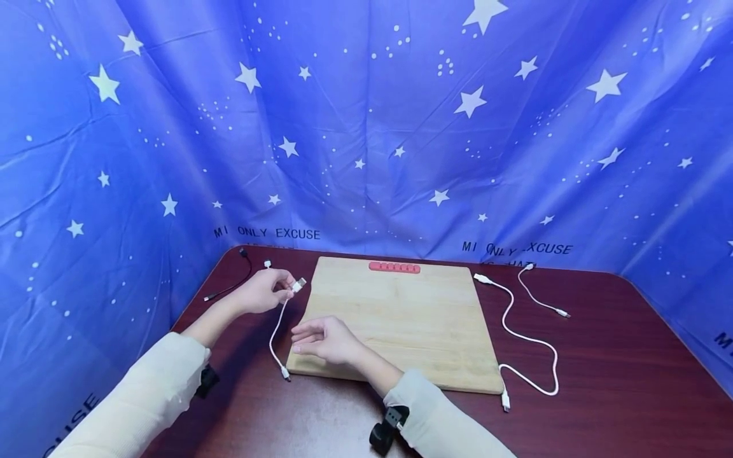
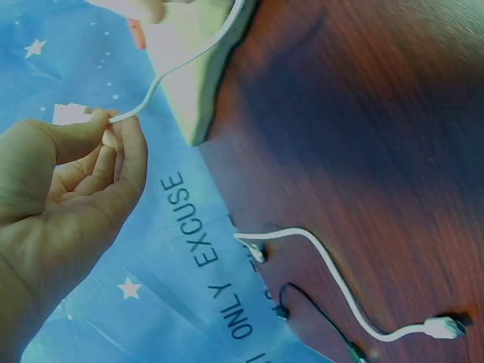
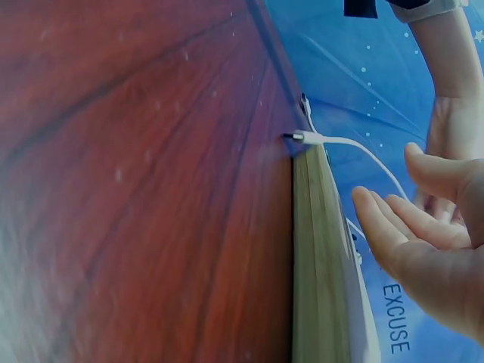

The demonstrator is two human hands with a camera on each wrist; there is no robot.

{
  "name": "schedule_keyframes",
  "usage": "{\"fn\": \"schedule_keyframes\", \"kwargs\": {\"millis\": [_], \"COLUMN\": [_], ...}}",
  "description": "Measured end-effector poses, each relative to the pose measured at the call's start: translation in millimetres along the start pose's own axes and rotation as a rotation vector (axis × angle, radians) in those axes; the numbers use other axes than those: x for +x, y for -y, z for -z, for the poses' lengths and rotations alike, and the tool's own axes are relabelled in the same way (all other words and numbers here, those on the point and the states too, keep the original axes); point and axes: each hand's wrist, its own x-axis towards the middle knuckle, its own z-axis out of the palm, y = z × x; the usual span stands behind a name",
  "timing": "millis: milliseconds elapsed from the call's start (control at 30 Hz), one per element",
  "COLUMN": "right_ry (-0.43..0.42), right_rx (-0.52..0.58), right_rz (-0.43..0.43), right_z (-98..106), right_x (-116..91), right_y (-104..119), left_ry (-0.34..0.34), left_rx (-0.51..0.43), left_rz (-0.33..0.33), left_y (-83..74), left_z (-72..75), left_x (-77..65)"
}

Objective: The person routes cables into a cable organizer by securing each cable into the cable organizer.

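White cable (image 1: 272, 341) was lifted, pinched in left grip (image 1: 265, 292); right grip (image 1: 329, 341) held nothing. Cables (image 1: 555, 369) at frame right lay untouched.

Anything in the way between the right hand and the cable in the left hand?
Nothing visible. In the head view, the white cable runs down from the left hand, to the left of the right hand; the wooden board lies below the right hand, not between them.
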Motion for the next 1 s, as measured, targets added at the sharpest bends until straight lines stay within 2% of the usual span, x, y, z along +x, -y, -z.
{"fn": "schedule_keyframes", "kwargs": {"millis": [200,467,567,700,900,1000], "right_ry": [-0.010,-0.073,-0.103,-0.163,-0.327,-0.326], "right_rx": [0.109,0.334,0.357,0.436,0.628,0.641], "right_rz": [-0.077,-0.121,-0.117,-0.073,-0.072,-0.064], "right_z": [-7.4,-7.7,-4.8,-2.1,3.9,10.2], "right_x": [0.0,-1.4,-3.4,-6.6,-8.7,-9.5], "right_y": [-1.7,-2.2,-3.5,-5.1,1.5,6.4], "left_ry": [0.034,0.050,0.040,-0.003,-0.121,-0.169], "left_rx": [-0.177,-0.387,-0.447,-0.581,-0.870,-0.948], "left_rz": [0.027,0.051,0.080,0.141,0.227,0.256], "left_y": [-10.4,-19.1,-21.4,-23.1,-21.7,-21.6], "left_z": [0.0,-1.5,-2.5,-4.5,-8.1,-8.4], "left_x": [6.4,19.2,22.6,26.6,35.9,38.8]}}
